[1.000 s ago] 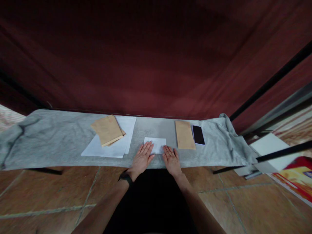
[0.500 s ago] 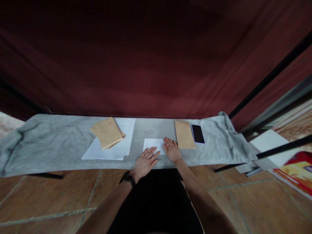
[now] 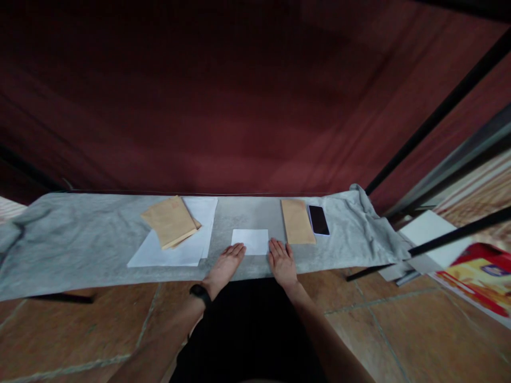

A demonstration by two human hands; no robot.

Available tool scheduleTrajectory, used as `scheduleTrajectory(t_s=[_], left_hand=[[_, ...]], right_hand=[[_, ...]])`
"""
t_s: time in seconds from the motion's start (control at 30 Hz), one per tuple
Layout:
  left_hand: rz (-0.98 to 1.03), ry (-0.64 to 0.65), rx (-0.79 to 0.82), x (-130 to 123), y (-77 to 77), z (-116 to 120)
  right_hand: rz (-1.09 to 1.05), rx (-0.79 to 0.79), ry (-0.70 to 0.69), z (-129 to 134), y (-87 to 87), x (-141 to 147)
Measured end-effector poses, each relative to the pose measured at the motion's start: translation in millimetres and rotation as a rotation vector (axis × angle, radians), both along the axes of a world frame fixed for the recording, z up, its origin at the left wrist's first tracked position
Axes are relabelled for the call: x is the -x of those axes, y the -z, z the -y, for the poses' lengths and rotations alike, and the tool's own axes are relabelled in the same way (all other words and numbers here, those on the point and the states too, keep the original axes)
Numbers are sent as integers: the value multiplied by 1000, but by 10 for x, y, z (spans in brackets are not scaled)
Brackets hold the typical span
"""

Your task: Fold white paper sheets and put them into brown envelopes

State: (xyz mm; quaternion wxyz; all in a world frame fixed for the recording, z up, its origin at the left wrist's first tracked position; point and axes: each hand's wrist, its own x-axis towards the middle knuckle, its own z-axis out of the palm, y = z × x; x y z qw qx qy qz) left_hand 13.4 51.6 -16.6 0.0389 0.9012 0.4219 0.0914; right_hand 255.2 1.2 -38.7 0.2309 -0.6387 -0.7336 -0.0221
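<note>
A small white rectangle of paper (image 3: 251,242), perhaps folded, lies flat on the grey cloth in front of me. At its lower left corner my left hand (image 3: 227,263) rests with fingers stretched out, the tips touching or just beside the edge. My right hand (image 3: 283,263) lies flat by the right edge, fingers extended and slightly apart. Neither hand grips anything. Just beyond the right hand sits a brown paper envelope (image 3: 297,222).
The grey cloth (image 3: 88,229) covers a narrow table. Several brown envelopes (image 3: 170,221) lie on larger white sheets (image 3: 163,254) at the left. A dark-screened phone (image 3: 319,220) is right of the single envelope. Black metal bars (image 3: 435,114) stand at the right.
My left hand has slid left off the middle of the small paper to its lower left corner. The right hand has drawn back toward me, off the paper's top right area.
</note>
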Motion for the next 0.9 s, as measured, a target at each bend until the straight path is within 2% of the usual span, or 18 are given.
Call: scheduleTrajectory(t_s=[0.3, 0.63, 0.77, 0.83, 0.9], left_hand=[[-92, -30, -15, -85, -77, 66], [105, -105, -65, -15, -195, 75], [239, -77, -104, -12, -407, 69], [357, -102, -92, -17, -560, 43], [545, -167, -64, -16, -700, -2]], right_hand=[[-12, -16, 37, 53, 5, 55], [-99, -26, 73, 60, -64, 67], [-215, -28, -77, -30, -212, 79], [-396, 3, -122, -87, -325, 100], [-658, 66, -98, -144, -458, 126]])
